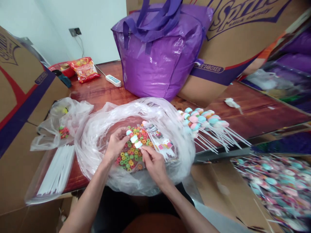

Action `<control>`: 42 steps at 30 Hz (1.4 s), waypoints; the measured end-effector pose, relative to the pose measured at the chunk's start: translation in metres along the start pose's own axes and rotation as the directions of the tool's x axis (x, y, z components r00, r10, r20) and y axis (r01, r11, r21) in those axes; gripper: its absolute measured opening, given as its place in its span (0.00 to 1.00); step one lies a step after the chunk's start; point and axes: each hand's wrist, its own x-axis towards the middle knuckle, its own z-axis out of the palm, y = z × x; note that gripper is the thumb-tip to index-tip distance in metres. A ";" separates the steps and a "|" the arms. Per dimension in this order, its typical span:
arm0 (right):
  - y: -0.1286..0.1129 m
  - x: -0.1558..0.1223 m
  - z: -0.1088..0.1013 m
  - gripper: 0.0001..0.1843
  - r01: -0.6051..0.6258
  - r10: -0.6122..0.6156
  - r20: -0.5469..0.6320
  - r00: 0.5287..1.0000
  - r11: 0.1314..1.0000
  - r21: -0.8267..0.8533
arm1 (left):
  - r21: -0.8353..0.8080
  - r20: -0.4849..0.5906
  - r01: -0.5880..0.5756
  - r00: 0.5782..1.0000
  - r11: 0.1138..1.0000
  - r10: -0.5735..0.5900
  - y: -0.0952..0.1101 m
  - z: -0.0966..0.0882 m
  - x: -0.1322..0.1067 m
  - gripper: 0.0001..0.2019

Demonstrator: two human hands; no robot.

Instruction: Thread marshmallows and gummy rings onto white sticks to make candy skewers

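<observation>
A short candy stick (134, 139), threaded with white, pale blue and greenish pieces, is between my hands over the open plastic bag (93, 137). My left hand (117, 142) pinches it near its upper end. The fingers of my right hand (155, 162) close on its lower end, where the white stick itself is mostly hidden. Beneath both hands, inside the bag, lie many small ring-shaped candies (128, 160) in green, orange, yellow and red. Printed clear packets (155, 134) rest at the bag's right inner side.
Finished pastel candy sticks (201, 119) are piled on the table to the right. Bare white sticks (57, 170) and a smaller plastic bag (73, 113) are at left. A purple bag (157, 64) and cartons (233, 42) stand behind. A box of wrapped candy (279, 184) is lower right.
</observation>
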 end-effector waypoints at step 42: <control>0.004 -0.009 0.015 0.14 0.234 -0.216 0.090 0.972 0.906 -0.352 | 0.355 -0.098 -0.106 0.984 0.929 0.149 -0.032 -0.012 -0.034 0.14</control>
